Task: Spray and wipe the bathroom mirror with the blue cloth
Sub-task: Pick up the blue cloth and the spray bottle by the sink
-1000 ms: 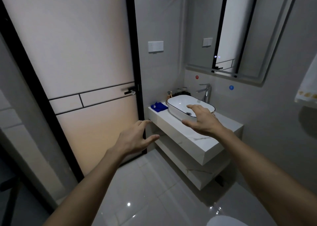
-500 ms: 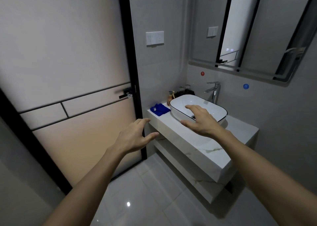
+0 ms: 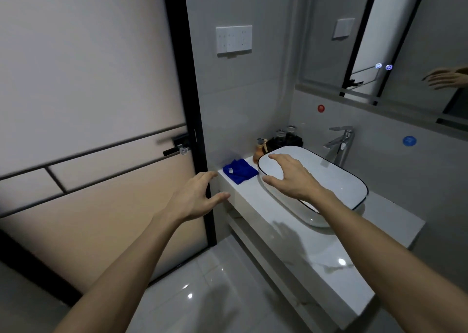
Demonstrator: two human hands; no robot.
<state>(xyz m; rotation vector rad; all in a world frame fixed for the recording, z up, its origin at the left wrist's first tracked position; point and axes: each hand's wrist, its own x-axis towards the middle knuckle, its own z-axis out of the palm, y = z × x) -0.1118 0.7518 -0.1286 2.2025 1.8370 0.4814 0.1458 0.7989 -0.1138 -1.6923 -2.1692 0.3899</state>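
We hold both arms stretched forward, palms down. Our left hand (image 3: 196, 197) hangs at the near corner of the counter (image 3: 291, 234), fingers loosely spread, holding nothing. Our right hand (image 3: 291, 178) is above the basin (image 3: 336, 180), fingers relaxed and apart, also holding nothing. The blue cloth (image 3: 240, 170) lies folded on the counter just left of the basin, between and beyond both hands, touched by neither. The mirror (image 3: 405, 29) hangs above at upper right.

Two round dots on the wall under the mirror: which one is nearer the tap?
The blue dot. It sits just right of the tap, about level with it; the red dot is higher, off to the tap's left, above the bottles.
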